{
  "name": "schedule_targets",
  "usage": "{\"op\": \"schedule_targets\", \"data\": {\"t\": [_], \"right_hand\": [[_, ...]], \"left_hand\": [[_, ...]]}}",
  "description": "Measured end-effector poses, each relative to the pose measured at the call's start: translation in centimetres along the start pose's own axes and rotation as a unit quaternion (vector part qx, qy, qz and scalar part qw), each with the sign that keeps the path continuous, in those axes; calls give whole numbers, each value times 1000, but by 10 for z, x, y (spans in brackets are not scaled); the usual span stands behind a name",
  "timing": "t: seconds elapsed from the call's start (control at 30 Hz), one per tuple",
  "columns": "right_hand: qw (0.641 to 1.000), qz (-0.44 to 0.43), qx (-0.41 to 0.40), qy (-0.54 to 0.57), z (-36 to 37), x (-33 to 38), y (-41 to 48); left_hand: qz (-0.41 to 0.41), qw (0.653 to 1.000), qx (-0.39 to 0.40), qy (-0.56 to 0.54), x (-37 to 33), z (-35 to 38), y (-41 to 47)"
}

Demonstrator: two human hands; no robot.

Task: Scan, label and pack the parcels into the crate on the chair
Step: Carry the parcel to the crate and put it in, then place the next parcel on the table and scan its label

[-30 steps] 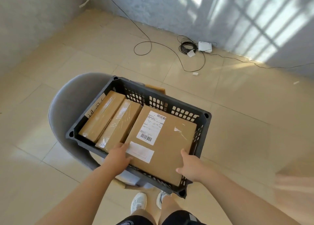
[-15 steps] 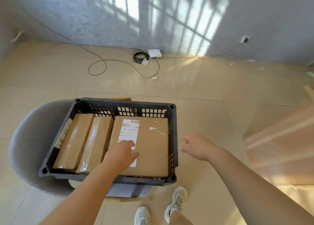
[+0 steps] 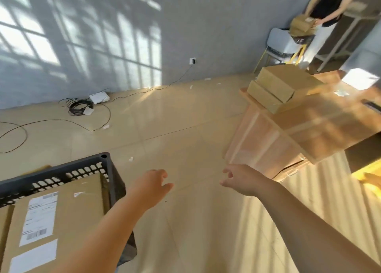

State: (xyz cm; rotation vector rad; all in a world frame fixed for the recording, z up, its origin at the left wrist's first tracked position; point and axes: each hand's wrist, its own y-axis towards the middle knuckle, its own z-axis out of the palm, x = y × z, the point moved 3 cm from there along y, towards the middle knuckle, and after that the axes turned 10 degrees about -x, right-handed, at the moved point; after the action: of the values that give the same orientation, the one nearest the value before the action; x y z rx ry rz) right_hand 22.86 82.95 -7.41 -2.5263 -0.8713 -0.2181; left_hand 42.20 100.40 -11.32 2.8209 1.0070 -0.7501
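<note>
The large parcel [image 3: 68, 217] lies flat in the black crate [image 3: 68, 170], close against its right wall. On the parcel's top is a white shipping label [image 3: 39, 217] with a barcode near its lower end; the print is too blurred to read. Just below it sits a plain white sticker [image 3: 34, 256]. Both hands hang over the floor to the right of the crate and hold nothing. The left hand [image 3: 152, 187] is just beside the crate, fingers loosely curled. The right hand [image 3: 241, 179] is farther right, fingers relaxed. Well right of the crate, two more parcels [image 3: 282, 87] are stacked on the wooden counter [image 3: 319, 124].
</note>
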Motion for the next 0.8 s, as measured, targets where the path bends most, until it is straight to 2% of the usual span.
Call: {"op": "schedule_targets", "data": {"t": [0.17, 0.33, 0.57, 0.8], "right_hand": [[998, 47, -23, 20, -41, -118, -19], [994, 102, -28, 33, -70, -218, -34], [986, 157, -42, 37, -108, -320, -20], [985, 160, -54, 38, -159, -400, 51]], "left_hand": [[49, 999, 11, 8, -116, 59, 22], [100, 993, 54, 16, -207, 110, 40], [125, 988, 86, 14, -299, 153, 86], [132, 988, 80, -3, -384, 190, 171]]}}
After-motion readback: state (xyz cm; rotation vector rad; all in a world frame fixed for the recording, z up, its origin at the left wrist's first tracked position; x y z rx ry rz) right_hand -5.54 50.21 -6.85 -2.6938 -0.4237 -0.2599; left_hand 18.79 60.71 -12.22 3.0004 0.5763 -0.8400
